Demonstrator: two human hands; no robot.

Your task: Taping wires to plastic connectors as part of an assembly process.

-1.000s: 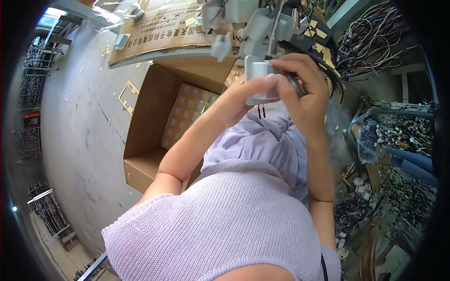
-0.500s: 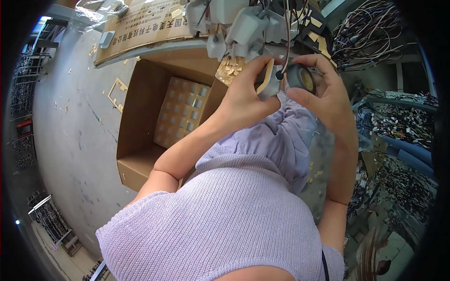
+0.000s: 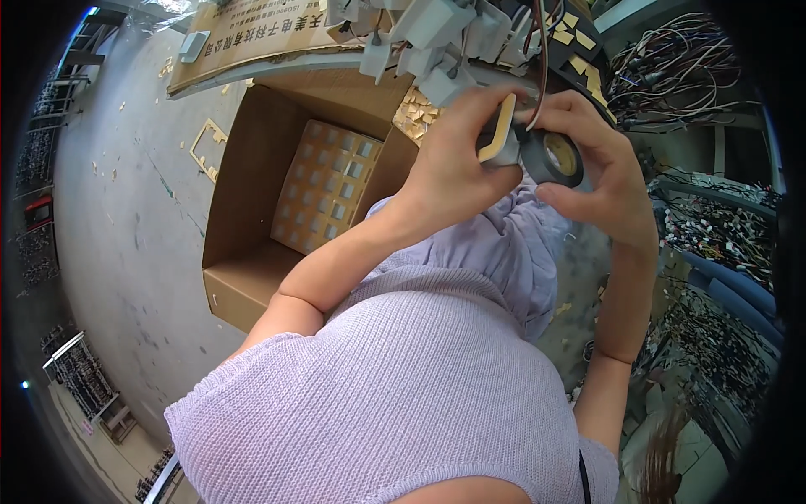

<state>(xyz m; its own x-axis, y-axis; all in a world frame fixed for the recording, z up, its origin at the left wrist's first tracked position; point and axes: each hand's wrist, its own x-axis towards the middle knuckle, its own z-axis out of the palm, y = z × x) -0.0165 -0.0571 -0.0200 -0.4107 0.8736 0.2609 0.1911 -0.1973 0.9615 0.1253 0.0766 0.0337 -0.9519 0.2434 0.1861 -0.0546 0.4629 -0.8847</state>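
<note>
Since half-second ago, your hands dropped lower, tape roll now plain. Right hand pinches black tape roll; left hand grips small grey part just left, touching roll. Beyond: open cardboard box, wire bundles.

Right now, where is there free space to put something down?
Bare grey floor lies left of the open cardboard box. Crowded: grey parts above both hands, and wire bundles along the right.
</note>
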